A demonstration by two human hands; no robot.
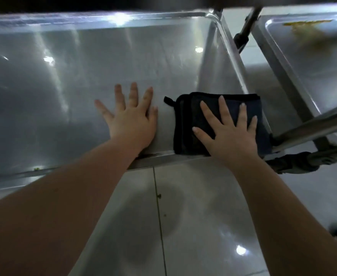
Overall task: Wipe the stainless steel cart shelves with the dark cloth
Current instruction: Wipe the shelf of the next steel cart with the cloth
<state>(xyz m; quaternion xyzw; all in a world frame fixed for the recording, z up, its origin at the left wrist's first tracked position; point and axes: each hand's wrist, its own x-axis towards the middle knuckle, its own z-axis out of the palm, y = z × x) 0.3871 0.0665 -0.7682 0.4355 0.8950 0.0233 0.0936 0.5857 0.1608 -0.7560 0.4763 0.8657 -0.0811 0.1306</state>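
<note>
Steel shelf (64,96): left hand (130,124) flat, fingers spread; right hand (231,134) splayed on dark cloth (187,124).

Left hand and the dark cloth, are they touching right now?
Apart. The head view shows a strip of bare shelf between the left hand and the dark cloth; only the right hand presses on the cloth.
</note>
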